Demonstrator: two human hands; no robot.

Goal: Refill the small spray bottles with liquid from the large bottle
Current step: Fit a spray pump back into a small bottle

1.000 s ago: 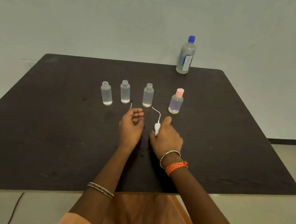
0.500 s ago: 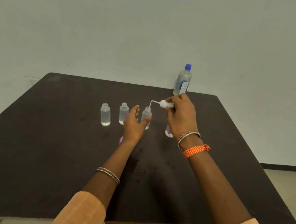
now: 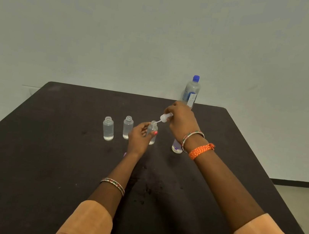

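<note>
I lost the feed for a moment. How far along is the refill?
Done: three small bottles stand uncapped, each holding only a little liquid. In hand: the left hand steadies the third bottle while the right hand feeds the white spray head into its neck. Left: the large bottle stands capped, and two open bottles lack heads.

Gaps separate upright small bottles point(image 3: 108, 128); table point(image 3: 23, 157) front open.
</note>
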